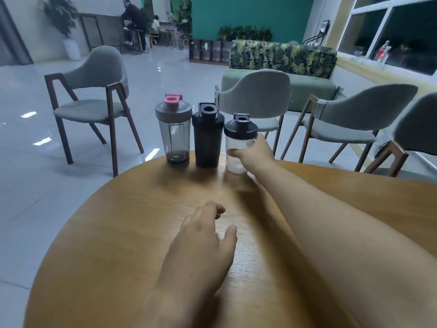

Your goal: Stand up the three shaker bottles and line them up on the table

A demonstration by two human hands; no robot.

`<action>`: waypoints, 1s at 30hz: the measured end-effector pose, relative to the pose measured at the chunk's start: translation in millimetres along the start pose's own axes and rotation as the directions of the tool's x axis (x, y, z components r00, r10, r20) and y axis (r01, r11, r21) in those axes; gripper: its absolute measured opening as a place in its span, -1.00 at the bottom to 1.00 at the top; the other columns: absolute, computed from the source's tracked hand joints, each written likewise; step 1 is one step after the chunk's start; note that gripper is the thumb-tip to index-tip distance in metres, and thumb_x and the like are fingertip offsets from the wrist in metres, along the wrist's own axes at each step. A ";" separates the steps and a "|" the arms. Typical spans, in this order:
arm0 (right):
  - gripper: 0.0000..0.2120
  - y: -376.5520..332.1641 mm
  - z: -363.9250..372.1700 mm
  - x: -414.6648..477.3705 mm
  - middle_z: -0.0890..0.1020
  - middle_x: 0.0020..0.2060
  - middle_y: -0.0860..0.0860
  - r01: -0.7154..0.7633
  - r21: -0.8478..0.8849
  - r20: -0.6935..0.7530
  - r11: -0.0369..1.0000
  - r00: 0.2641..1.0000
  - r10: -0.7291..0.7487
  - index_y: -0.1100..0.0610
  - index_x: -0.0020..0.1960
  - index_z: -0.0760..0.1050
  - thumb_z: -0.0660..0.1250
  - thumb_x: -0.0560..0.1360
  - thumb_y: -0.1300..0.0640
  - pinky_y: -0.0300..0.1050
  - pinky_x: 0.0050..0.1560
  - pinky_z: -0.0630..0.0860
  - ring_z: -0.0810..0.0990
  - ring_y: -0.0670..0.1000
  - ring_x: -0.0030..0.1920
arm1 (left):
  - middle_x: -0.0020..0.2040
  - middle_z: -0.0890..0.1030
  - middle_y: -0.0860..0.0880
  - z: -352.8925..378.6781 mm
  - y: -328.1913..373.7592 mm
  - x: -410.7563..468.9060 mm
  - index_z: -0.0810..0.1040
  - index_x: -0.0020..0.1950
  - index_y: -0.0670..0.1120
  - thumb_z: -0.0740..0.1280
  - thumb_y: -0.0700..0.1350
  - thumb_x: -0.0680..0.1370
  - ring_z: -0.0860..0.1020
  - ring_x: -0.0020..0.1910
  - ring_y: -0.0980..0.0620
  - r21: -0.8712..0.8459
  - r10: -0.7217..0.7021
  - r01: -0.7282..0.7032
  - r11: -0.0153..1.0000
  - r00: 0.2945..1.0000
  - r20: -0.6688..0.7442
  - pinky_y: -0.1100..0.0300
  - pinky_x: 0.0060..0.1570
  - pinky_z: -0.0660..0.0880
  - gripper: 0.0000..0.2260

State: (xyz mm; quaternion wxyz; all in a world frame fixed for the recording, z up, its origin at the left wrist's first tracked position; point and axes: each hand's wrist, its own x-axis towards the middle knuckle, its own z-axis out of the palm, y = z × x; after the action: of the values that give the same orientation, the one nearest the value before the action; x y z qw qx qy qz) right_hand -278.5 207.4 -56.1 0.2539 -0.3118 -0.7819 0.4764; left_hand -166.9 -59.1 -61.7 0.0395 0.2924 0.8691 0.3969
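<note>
Three shaker bottles stand upright in a row at the far edge of the round wooden table (123, 233). At the left is a smoky grey bottle (174, 131) with a grey lid and pink cap. In the middle stands an all-black bottle (207, 136). At the right is a shorter clear bottle (236, 147) with a black lid. My right hand (254, 155) reaches out and wraps around the clear bottle's right side. My left hand (203, 235) rests flat on the table, nearer to me, fingers apart and holding nothing.
Several grey upholstered chairs with dark wood frames surround the table: one at the far left (94, 91), one right behind the bottles (257, 95), others at the right (350, 117). A green sofa (281, 65) stands further back. A person sits at a distant counter.
</note>
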 end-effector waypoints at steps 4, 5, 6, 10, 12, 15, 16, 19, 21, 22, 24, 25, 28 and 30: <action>-0.27 3.7 3.0 6.3 0.69 0.23 0.01 -0.015 0.009 -0.022 1.000 1.000 0.015 0.02 0.37 0.45 0.70 0.31 -0.01 0.10 0.24 0.61 0.66 0.14 0.19 | 0.23 0.51 0.29 0.7 0.2 -0.9 0.45 0.37 0.21 0.30 0.16 0.63 0.46 0.23 0.23 0.009 0.019 -0.019 1.000 1.000 -0.003 0.22 0.25 0.44 -0.69; -0.26 4.4 3.4 7.5 0.69 0.24 0.01 -0.017 0.006 -0.018 1.000 1.000 0.017 0.02 0.38 0.45 0.70 0.30 -0.02 0.12 0.26 0.61 0.66 0.15 0.20 | 0.22 0.51 0.30 1.1 -0.1 -0.8 0.46 0.36 0.21 0.30 0.16 0.63 0.46 0.23 0.23 0.007 0.020 -0.020 1.000 1.000 -0.004 0.23 0.25 0.44 -0.69; -0.26 5.0 3.7 8.8 0.69 0.24 0.01 -0.017 0.002 -0.016 1.000 1.000 0.017 0.01 0.38 0.44 0.69 0.30 -0.03 0.14 0.27 0.62 0.66 0.15 0.20 | 0.21 0.50 0.30 1.1 0.1 -0.4 0.45 0.36 0.21 0.30 0.16 0.62 0.46 0.23 0.24 0.003 0.020 -0.020 1.000 1.000 -0.005 0.23 0.26 0.44 -0.69; -0.25 4.3 3.3 9.7 0.67 0.27 0.02 -0.017 -0.012 -0.003 1.000 1.000 0.017 0.00 0.40 0.42 0.69 0.32 -0.04 0.18 0.29 0.62 0.65 0.16 0.22 | 0.20 0.50 0.31 1.7 1.0 -0.4 0.45 0.35 0.22 0.30 0.16 0.62 0.45 0.24 0.26 -0.008 0.025 -0.025 1.000 1.000 -0.003 0.18 0.27 0.47 -0.70; -0.24 3.3 2.9 10.2 0.67 0.28 0.02 -0.020 -0.015 -0.002 1.000 1.000 0.020 0.00 0.41 0.42 0.69 0.32 -0.04 0.19 0.30 0.61 0.65 0.16 0.23 | 0.19 0.49 0.31 1.4 1.2 -0.7 0.45 0.35 0.22 0.30 0.16 0.62 0.45 0.25 0.26 -0.014 0.026 -0.026 1.000 1.000 0.001 0.18 0.27 0.47 -0.70; -0.24 1.6 3.3 10.2 0.67 0.29 0.02 -0.027 -0.013 0.013 1.000 1.000 0.027 -0.01 0.41 0.42 0.69 0.32 -0.04 0.19 0.30 0.61 0.64 0.15 0.25 | 0.20 0.48 0.31 0.0 1.4 -0.8 0.44 0.37 0.21 0.29 0.16 0.63 0.43 0.27 0.27 -0.012 0.033 -0.033 0.999 0.999 0.001 0.18 0.28 0.48 -0.68; -0.24 1.6 3.5 10.2 0.67 0.29 0.01 -0.026 -0.008 0.018 1.000 0.999 0.026 -0.01 0.41 0.43 0.69 0.32 -0.03 0.18 0.30 0.61 0.64 0.15 0.24 | 0.21 0.48 0.31 -0.4 1.7 -0.9 0.43 0.38 0.21 0.29 0.16 0.63 0.43 0.27 0.28 -0.013 0.038 -0.038 0.999 0.999 -0.001 0.19 0.28 0.47 -0.68; -0.26 0.3 2.7 10.0 0.68 0.27 0.01 -0.028 -0.009 0.024 1.000 0.999 0.028 0.00 0.41 0.45 0.69 0.32 -0.03 0.16 0.29 0.61 0.65 0.15 0.23 | 0.21 0.48 0.30 -0.6 2.3 -1.7 0.43 0.38 0.21 0.29 0.16 0.63 0.44 0.27 0.26 -0.018 0.040 -0.040 0.999 0.999 0.004 0.19 0.28 0.47 -0.68; -0.27 0.9 2.7 10.2 0.70 0.24 0.01 -0.038 -0.002 0.035 0.999 0.999 0.038 -0.01 0.39 0.48 0.70 0.30 -0.04 0.16 0.26 0.62 0.66 0.14 0.21 | 0.22 0.49 0.30 -0.5 2.4 -1.7 0.43 0.38 0.21 0.29 0.16 0.63 0.44 0.28 0.26 -0.024 0.046 -0.046 0.999 0.999 0.006 0.21 0.29 0.47 -0.68; -0.26 2.1 3.4 10.6 0.70 0.22 0.01 -0.044 0.003 0.041 0.999 0.998 0.044 0.00 0.37 0.49 0.70 0.28 -0.05 0.16 0.24 0.63 0.67 0.14 0.20 | 0.22 0.48 0.30 -0.4 2.4 -1.8 0.43 0.39 0.20 0.29 0.15 0.63 0.44 0.28 0.27 -0.022 0.051 -0.051 0.998 0.999 0.006 0.22 0.29 0.46 -0.68; -0.25 5.1 5.0 9.8 0.70 0.19 0.02 -0.042 -0.009 0.051 0.999 0.998 0.042 0.01 0.35 0.50 0.69 0.24 -0.06 0.15 0.22 0.65 0.68 0.15 0.19 | 0.23 0.47 0.31 -0.5 2.6 -2.2 0.42 0.39 0.22 0.28 0.16 0.63 0.44 0.27 0.27 -0.016 0.049 -0.049 0.999 0.999 0.013 0.25 0.28 0.45 -0.68; -0.25 5.4 5.0 8.4 0.70 0.19 0.03 -0.045 -0.007 0.052 0.999 0.998 0.045 0.02 0.35 0.49 0.70 0.24 -0.05 0.15 0.21 0.64 0.68 0.15 0.18 | 0.23 0.48 0.31 -0.1 2.4 -2.7 0.42 0.39 0.22 0.29 0.16 0.63 0.44 0.27 0.28 -0.021 0.049 -0.049 0.999 0.999 0.010 0.25 0.28 0.45 -0.68; -0.27 7.5 3.0 8.7 0.65 0.23 0.04 -0.053 0.012 0.057 0.999 0.997 0.052 0.06 0.41 0.43 0.70 0.35 0.04 0.06 0.15 0.59 0.64 0.15 0.19 | 0.24 0.48 0.31 -1.0 3.3 -3.0 0.41 0.40 0.23 0.28 0.17 0.63 0.44 0.27 0.27 -0.019 0.050 -0.050 0.999 0.999 0.009 0.24 0.27 0.45 -0.67; -0.24 8.7 0.9 7.4 0.61 0.25 0.06 -0.084 0.009 0.080 0.996 0.993 0.083 0.05 0.45 0.38 0.69 0.39 0.08 0.04 0.12 0.55 0.60 0.16 0.21 | 0.24 0.48 0.31 -1.8 3.1 -3.0 0.41 0.40 0.22 0.28 0.17 0.64 0.43 0.27 0.28 -0.024 0.052 -0.051 0.998 0.999 0.006 0.24 0.26 0.45 -0.67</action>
State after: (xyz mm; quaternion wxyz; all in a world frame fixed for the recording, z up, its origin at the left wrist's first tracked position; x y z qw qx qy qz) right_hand -281.9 215.3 -63.6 0.2042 -0.3236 -0.7747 0.5034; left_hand -163.5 -60.4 -58.7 0.0359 0.3156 0.8563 0.4072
